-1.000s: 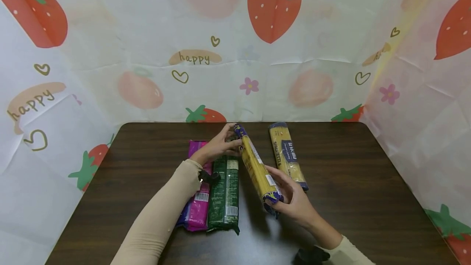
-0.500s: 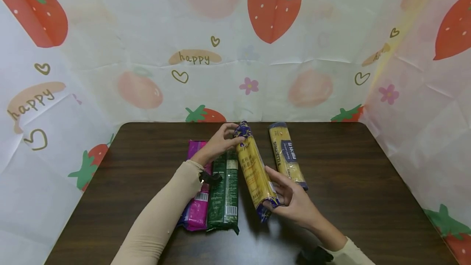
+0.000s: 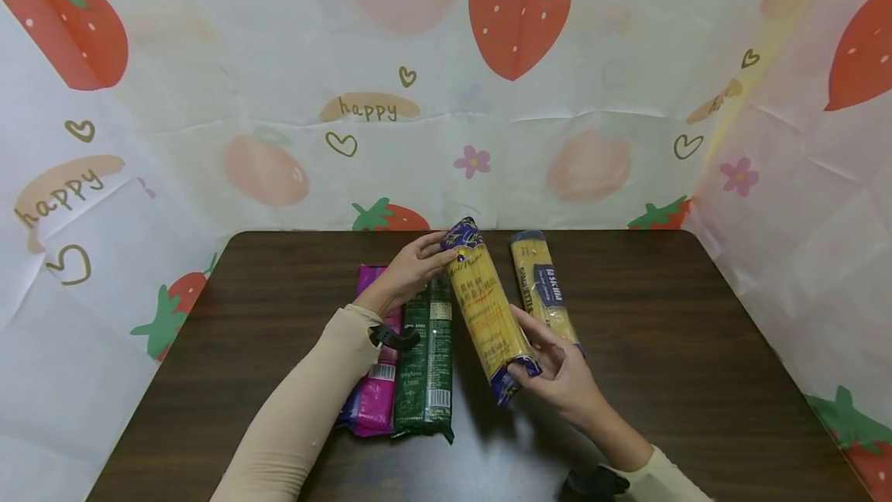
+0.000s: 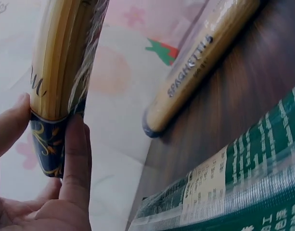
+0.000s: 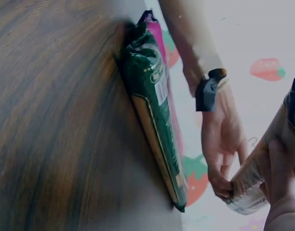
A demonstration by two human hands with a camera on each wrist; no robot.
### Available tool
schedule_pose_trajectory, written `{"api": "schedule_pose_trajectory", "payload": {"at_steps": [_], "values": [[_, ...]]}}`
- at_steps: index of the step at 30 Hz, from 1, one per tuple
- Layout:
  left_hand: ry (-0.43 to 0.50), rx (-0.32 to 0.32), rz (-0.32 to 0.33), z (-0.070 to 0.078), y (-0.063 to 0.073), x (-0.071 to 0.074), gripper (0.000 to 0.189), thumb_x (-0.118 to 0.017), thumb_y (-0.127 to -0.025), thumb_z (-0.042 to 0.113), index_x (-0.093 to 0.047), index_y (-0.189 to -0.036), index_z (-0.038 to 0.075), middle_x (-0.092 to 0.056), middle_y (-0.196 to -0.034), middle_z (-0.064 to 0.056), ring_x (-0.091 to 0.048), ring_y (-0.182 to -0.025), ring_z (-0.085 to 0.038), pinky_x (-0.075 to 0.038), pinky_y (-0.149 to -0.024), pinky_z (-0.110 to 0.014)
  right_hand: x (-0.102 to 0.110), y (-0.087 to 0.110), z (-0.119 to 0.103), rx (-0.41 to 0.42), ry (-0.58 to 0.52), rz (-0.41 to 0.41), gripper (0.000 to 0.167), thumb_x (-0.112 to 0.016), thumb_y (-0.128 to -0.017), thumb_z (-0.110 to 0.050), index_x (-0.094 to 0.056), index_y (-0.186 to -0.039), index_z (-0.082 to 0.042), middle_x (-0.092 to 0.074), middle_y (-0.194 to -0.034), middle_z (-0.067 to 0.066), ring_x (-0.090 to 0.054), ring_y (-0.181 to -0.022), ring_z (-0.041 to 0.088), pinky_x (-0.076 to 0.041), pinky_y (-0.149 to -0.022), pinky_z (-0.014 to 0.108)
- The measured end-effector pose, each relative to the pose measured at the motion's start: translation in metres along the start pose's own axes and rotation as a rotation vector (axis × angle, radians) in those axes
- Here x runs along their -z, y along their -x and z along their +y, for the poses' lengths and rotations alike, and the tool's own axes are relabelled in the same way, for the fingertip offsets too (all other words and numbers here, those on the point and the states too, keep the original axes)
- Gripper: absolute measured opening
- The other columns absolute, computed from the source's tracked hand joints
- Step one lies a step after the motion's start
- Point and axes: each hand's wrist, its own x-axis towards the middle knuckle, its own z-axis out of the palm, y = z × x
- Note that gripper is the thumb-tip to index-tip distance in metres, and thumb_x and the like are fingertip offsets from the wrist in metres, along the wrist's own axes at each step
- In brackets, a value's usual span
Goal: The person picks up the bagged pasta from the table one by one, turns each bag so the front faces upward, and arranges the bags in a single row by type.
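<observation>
A yellow spaghetti pack (image 3: pixel 488 308) with dark blue ends is held aslant above the table by both hands. At its far end, my left hand (image 3: pixel 411 269) pinches the blue tip between thumb and fingers; the left wrist view shows this grip on the pack's end (image 4: pixel 47 144) closely. My right hand (image 3: pixel 560 374) grips the near end, thumb over the top corner. Beneath the left wrist lie a green spaghetti pack (image 3: pixel 425 366) and a magenta pack (image 3: pixel 376 401), partly covered by the arm. Right of the held pack lies another spaghetti pack (image 3: pixel 547 285), its lower end behind the right hand.
The dark wooden table (image 3: pixel 683 347) is backed by a strawberry-printed cloth (image 3: pixel 516 153) along its rear edge and both sides. A bit of blue wrapping (image 3: pixel 348 413) shows at the magenta pack's left side. Black straps (image 3: pixel 393 338) sit on the wrists.
The yellow spaghetti pack has been rolled, so its broad printed face now shows instead of its narrow side. Its far end has risen slightly. Both hands keep their hold; the other packs lie still.
</observation>
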Motion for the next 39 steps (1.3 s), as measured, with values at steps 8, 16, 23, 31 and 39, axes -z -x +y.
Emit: {"api": "schedule_pose_trajectory", "payload": {"at_steps": [8,16,23,31,39], "values": [[0.005,0.07,-0.012,0.002,0.005,0.001,0.066,-0.06,-0.112,0.018,-0.024,-0.168,0.019,-0.042,-0.159,-0.025,-0.056,-0.141,-0.038,-0.04,-0.123,-0.051,-0.004,-0.001,-0.001,0.003,-0.034,0.01,0.077,-0.068,-0.098,0.013,-0.026,-0.162,0.015,-0.044,-0.165,0.006,-0.054,-0.144,0.017,-0.054,-0.106,0.028],[0.01,0.123,-0.066,0.002,0.007,0.003,0.078,-0.06,-0.112,0.015,-0.01,-0.169,0.031,-0.05,-0.15,-0.032,-0.068,-0.124,-0.042,-0.058,-0.104,-0.053,-0.006,-0.004,0.002,-0.02,0.048,-0.015,0.081,-0.07,-0.097,0.013,-0.027,-0.165,0.01,-0.031,-0.169,0.025,-0.053,-0.145,0.018,-0.055,-0.104,0.029],[-0.055,0.111,0.021,-0.001,0.002,0.0,0.087,-0.07,-0.106,0.011,-0.012,-0.169,0.026,-0.057,-0.143,-0.034,-0.074,-0.111,-0.037,-0.064,-0.091,-0.047,-0.002,-0.004,0.004,-0.16,0.273,-0.019,0.088,-0.081,-0.093,0.004,-0.034,-0.167,-0.005,-0.042,-0.161,0.029,-0.064,-0.131,0.02,-0.061,-0.096,0.034],[-0.158,0.067,0.047,-0.009,-0.006,-0.007,0.081,-0.072,-0.104,0.009,-0.021,-0.166,0.024,-0.057,-0.142,-0.037,-0.071,-0.111,-0.04,-0.064,-0.087,-0.047,0.005,0.001,0.009,-0.341,0.441,-0.07,0.092,-0.083,-0.097,-0.012,-0.028,-0.17,-0.007,-0.041,-0.161,0.029,-0.063,-0.129,0.042,-0.061,-0.094,0.034],[-0.243,0.042,0.077,-0.012,-0.018,-0.015,0.076,-0.074,-0.104,0.013,-0.029,-0.166,0.022,-0.062,-0.135,-0.033,-0.071,-0.112,-0.039,-0.064,-0.088,-0.047,0.006,-0.005,0.014,-0.361,0.566,0.031,0.09,-0.086,-0.093,-0.01,-0.035,-0.166,-0.001,-0.05,-0.153,0.03,-0.069,-0.12,0.039,-0.063,-0.09,0.034]]}}
